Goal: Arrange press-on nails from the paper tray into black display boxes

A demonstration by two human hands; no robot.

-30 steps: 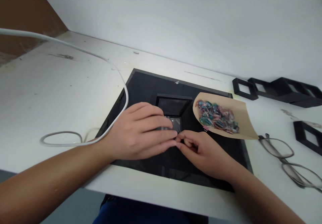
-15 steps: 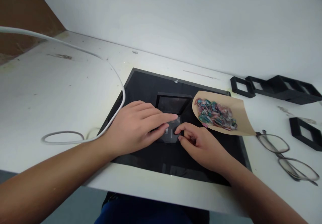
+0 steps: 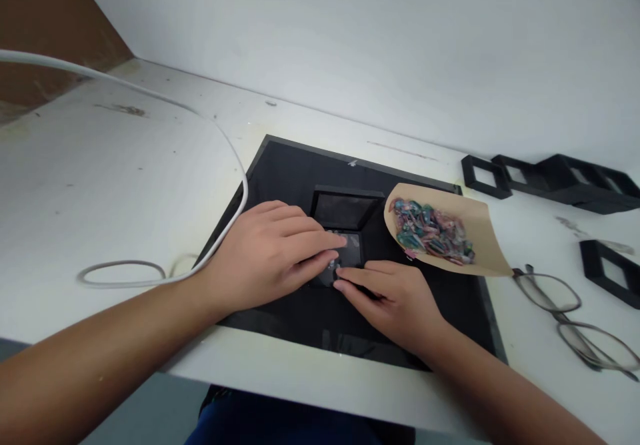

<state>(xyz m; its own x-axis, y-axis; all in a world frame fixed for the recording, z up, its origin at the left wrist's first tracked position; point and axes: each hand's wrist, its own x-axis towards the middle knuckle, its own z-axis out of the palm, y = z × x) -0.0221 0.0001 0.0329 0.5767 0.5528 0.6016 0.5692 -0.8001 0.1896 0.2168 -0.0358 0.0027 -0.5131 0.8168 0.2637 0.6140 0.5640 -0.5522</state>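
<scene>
A small black box (image 3: pixel 345 211) stands with its lid raised on a black mat (image 3: pixel 300 165). Its lower part holds a dark, glossy insert (image 3: pixel 353 253) with small shiny pieces on it, too tiny to name. My left hand (image 3: pixel 270 251) lies over the left side of the box, fingers stretched out, the index fingertip and thumb on the insert. From the right, my right hand (image 3: pixel 400 301) reaches to the insert's front edge, thumb and index fingertip pinched together. What sits between those two fingertips is hidden.
Right of the box, a tan paper tray (image 3: pixel 483 231) holds many shiny coloured wrapped pieces (image 3: pixel 430 230). Glasses (image 3: pixel 570 311) lie further right. Several black frames (image 3: pixel 486 177) stand along the wall. A white cable (image 3: pixel 235 155) loops past my left wrist.
My right hand has shifted left and its bent index finger has straightened into a pinch with the thumb. The left hand has barely moved. The view has tilted slightly.
</scene>
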